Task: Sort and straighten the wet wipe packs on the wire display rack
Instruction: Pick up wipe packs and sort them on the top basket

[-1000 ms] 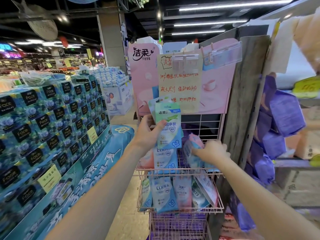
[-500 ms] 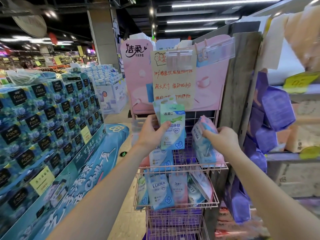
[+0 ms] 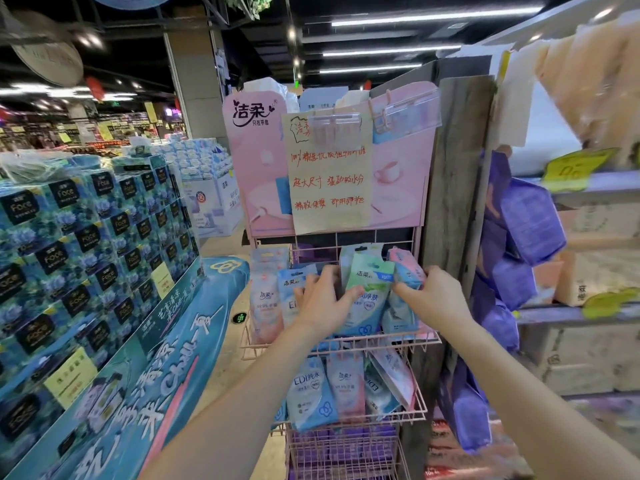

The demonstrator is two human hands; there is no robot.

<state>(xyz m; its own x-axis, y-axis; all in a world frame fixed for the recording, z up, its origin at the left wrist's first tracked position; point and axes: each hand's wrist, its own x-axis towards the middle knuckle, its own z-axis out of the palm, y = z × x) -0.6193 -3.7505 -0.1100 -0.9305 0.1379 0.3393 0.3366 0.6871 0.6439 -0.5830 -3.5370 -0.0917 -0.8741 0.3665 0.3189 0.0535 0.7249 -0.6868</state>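
Note:
A pink wire display rack point(image 3: 341, 342) stands in front of me with wet wipe packs in its baskets. My left hand point(image 3: 322, 299) grips a green-and-blue pack point(image 3: 369, 292) standing in the top basket. My right hand point(image 3: 433, 296) holds a pink-and-blue pack point(image 3: 403, 271) at the basket's right end, touching the green one. Pink packs point(image 3: 265, 306) and a blue pack point(image 3: 291, 292) stand upright at the left. The lower basket point(image 3: 391, 418) holds blue and pink packs point(image 3: 311, 393), some leaning to the right.
A pink brand board with a handwritten sign point(image 3: 329, 174) tops the rack. A wooden post point(image 3: 453, 188) and shelves with purple packs point(image 3: 530, 220) crowd the right. Stacked blue tissue boxes point(image 3: 86, 244) fill the left, with a narrow floor strip point(image 3: 239, 317) between.
Both hands came down from chest height into the top basket. The green pack and the pink-and-blue pack now stand side by side inside it.

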